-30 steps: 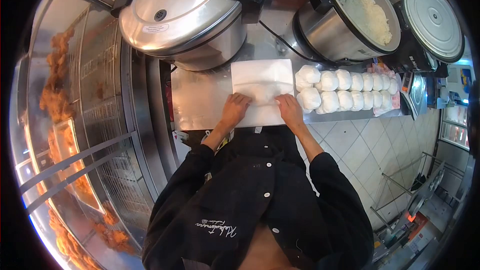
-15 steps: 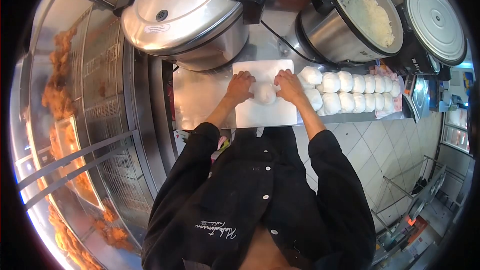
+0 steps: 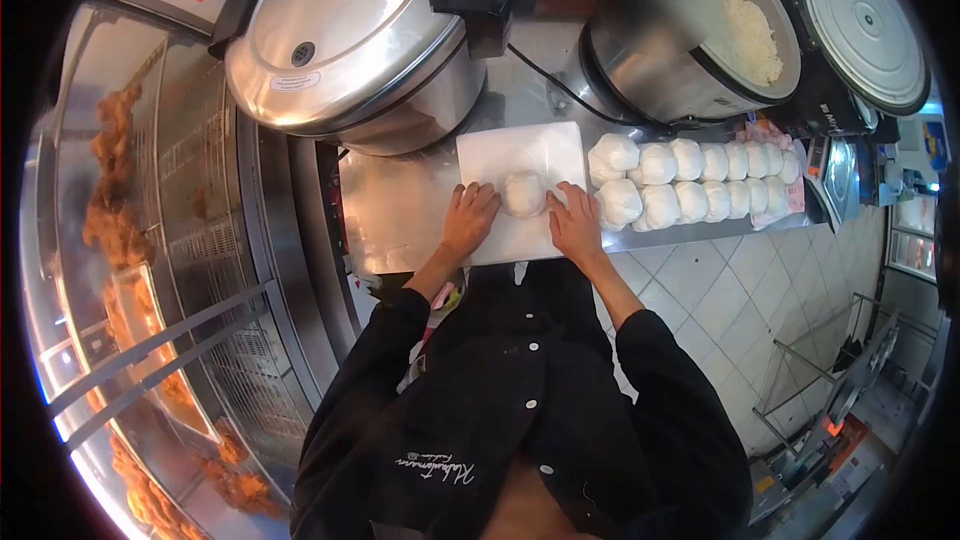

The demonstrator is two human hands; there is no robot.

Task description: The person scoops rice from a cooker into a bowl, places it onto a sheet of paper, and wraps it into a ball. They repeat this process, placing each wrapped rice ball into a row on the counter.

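Observation:
A round mound of white rice [image 3: 524, 195] sits on a square stack of white paper sheets [image 3: 519, 145] on the metal counter. Just left of the mound, my left hand [image 3: 470, 218] rests on the paper's left side, fingers bent downward and slightly apart. On the other side, my right hand [image 3: 575, 222] lies over the paper's right edge with its fingertips close to the rice. Neither hand visibly grips anything. To the right, white paper-wrapped bundles [image 3: 657, 163] stand in two rows.
A large closed metal rice cooker [image 3: 350, 60] stands behind on the left. An open cooker of rice [image 3: 750, 40] is behind on the right, beside a round lid [image 3: 866, 25]. Fried food pieces [image 3: 120, 170] show in a glass cabinet on the left.
Both hands have come back toward my body and lower beside the mound. The rice now shows more fully between them. A pale haze has appeared over the open cooker.

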